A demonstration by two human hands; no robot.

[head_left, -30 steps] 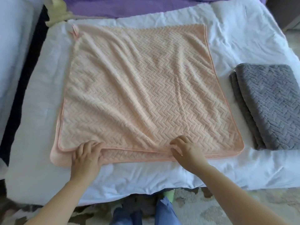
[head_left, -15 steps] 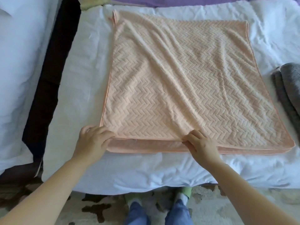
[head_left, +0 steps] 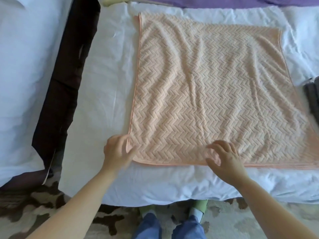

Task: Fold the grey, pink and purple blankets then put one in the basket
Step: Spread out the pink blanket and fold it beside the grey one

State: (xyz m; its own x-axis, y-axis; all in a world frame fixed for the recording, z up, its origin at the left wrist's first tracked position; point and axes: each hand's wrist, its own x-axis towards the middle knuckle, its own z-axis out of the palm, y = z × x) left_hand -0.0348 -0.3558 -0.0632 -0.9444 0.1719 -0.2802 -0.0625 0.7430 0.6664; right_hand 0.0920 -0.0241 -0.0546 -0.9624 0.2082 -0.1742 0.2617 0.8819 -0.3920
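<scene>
Head view looks down on the pink blanket [head_left: 215, 94], lying in layers on the bed [head_left: 107, 83] with its near edge close to the bed's near side. My left hand [head_left: 117, 152] is at the near left corner and touches it, but blur keeps me from telling whether it pinches the cloth or only rests there. My right hand [head_left: 224, 157] hovers over the middle of the near edge, fingers spread and loosely bent, holding nothing. The grey blanket [head_left: 312, 97] shows at the right edge of the frame, and the purple blanket [head_left: 207, 1] runs along the far side of the bed. The basket is not in view.

I judge the next fold of the pink one is in hand. To do it well I'd pinch every layer at the corner, not just the top one, then carry the left side across until the trims meet on the right. The long wrinkles across the middle want smoothing first, or they will be trapped inside.
</scene>
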